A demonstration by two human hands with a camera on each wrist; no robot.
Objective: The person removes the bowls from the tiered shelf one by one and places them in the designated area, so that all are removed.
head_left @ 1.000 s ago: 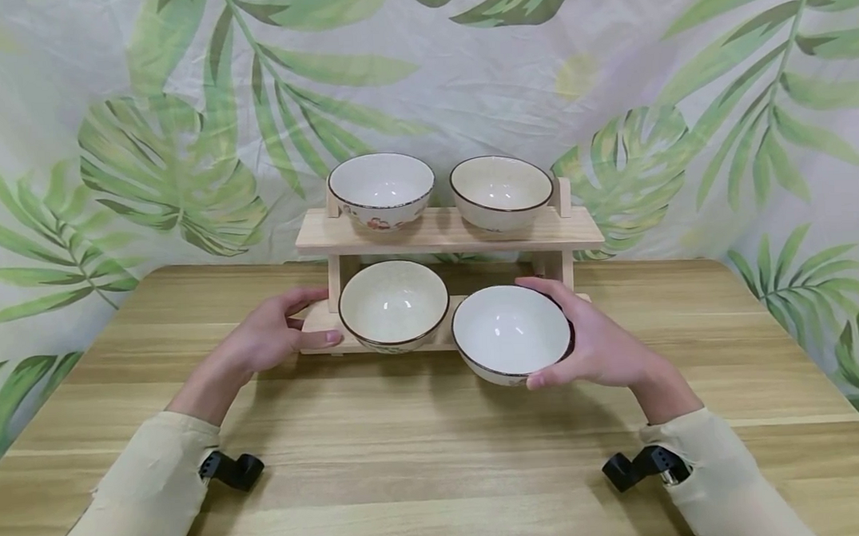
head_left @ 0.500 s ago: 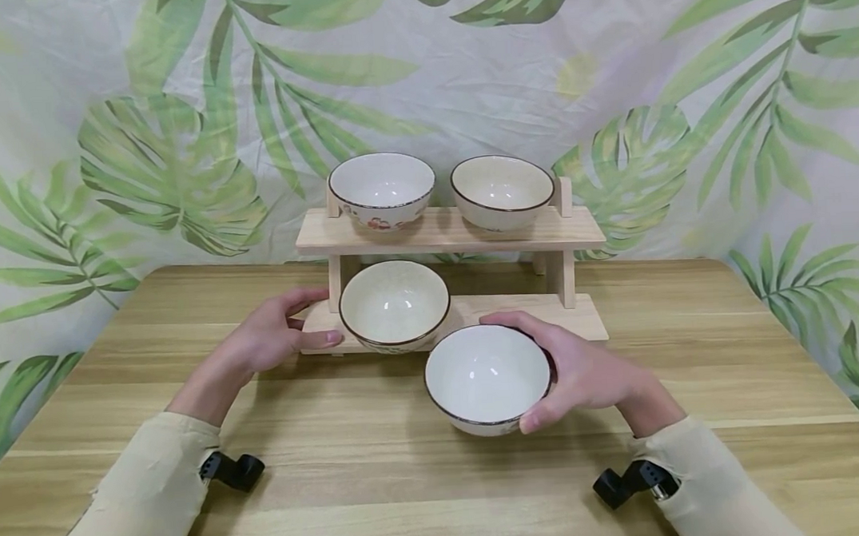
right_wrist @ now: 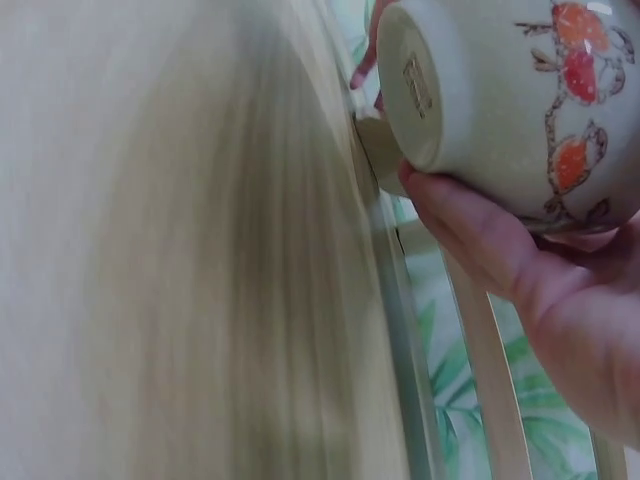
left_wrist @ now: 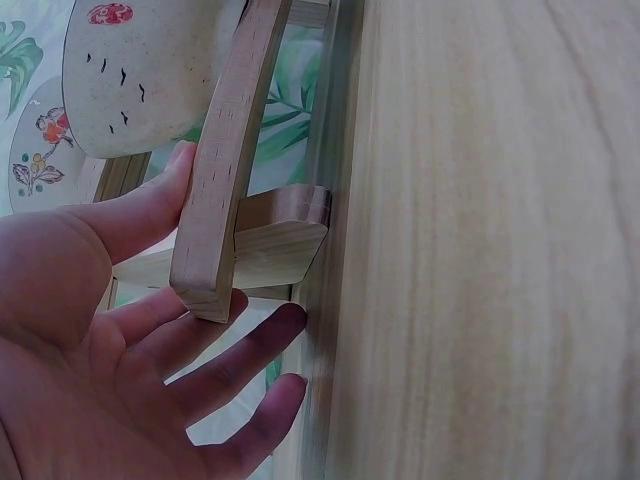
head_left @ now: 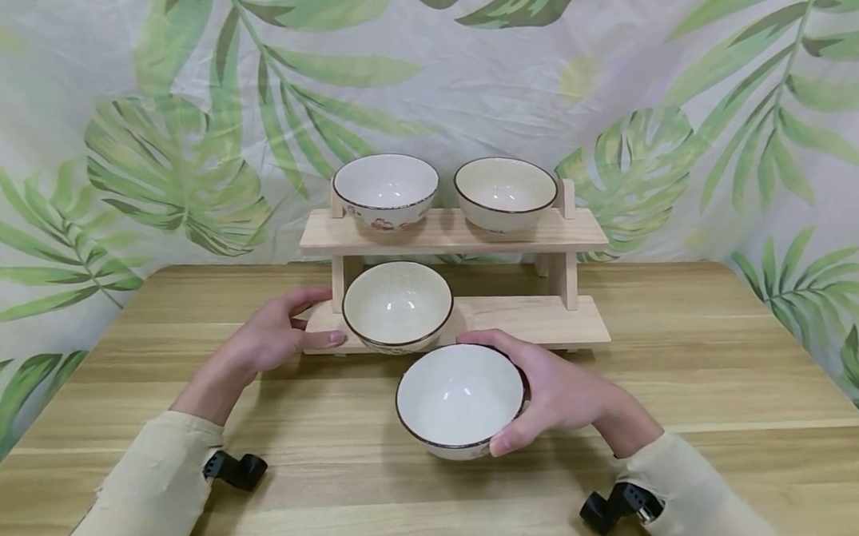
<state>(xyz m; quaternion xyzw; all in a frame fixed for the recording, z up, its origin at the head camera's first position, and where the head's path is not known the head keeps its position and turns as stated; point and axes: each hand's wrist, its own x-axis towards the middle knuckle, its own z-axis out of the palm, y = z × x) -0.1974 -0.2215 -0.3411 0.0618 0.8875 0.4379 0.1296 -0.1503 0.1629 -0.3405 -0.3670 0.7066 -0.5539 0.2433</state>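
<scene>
In the head view my right hand (head_left: 550, 395) grips a white bowl (head_left: 460, 394) with a dark rim by its right side, in front of the rack. The right wrist view shows this bowl's foot ring (right_wrist: 415, 85) raised off the table and red-orange flowers on its wall. My left hand (head_left: 277, 334) pinches the left end of the two-tier wooden rack's lower shelf (head_left: 521, 318), the thumb on top and fingers underneath, as the left wrist view shows. Right beside that thumb, a cream bowl (head_left: 397, 304) stands on the lower shelf.
On the upper shelf (head_left: 442, 234) stand a white flowered bowl (head_left: 386, 182) at left and a cream bowl (head_left: 505, 189) at right. The rack is on a wood-grain table (head_left: 324, 480), near a leaf-print cloth (head_left: 479, 82) behind.
My right hand has drawn the white bowl from the lower shelf's right side forward and to the left, over the table in front. My left hand stays on the rack.
</scene>
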